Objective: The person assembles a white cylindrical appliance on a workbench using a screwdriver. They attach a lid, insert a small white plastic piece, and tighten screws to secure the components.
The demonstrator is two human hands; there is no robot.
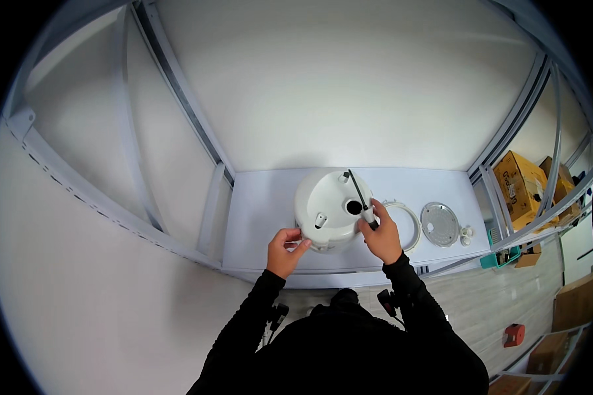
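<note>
A round, white plastic appliance housing (323, 191) stands on the white table, with a dark round hole (354, 207) and small fittings on its upper face. My left hand (286, 253) is at its near left rim, thumb and fingers closed on the edge. In my right hand (383, 235) is a screwdriver (369, 216) with a white and black handle, its long dark shaft slanting up to the left across the housing. That hand's fingers are at the housing's right side. The contact between my fingertips and the rim is partly hidden.
Right of the housing lie a white ring (412, 220), a grey perforated disc (440, 224) and small white parts (466, 236). Metal frame posts (517, 108) border the table (260, 217). Beyond the right side are cardboard boxes (522, 191), a teal basket (501, 258) and a red stool (514, 335).
</note>
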